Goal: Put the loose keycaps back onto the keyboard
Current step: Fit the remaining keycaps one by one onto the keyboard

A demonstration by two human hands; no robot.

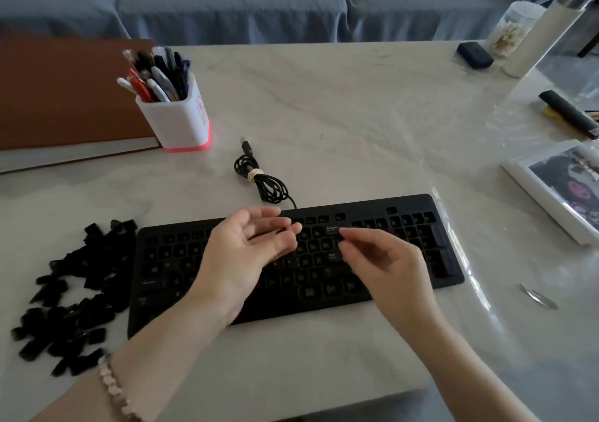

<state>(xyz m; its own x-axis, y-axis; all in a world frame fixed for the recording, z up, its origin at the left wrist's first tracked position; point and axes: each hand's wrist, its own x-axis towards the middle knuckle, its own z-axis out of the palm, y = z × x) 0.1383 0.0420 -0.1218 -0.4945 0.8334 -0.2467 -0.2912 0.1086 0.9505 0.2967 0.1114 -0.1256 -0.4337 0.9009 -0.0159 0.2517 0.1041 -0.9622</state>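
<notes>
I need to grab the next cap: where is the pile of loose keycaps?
In the head view the loose keycaps lie heaped on the table at the left, just off the keyboard's left end.

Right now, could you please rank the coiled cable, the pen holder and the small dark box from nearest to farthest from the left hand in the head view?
1. coiled cable, just beyond the left hand.
2. pen holder, farther back on the left.
3. small dark box, far back on the right.
</notes>
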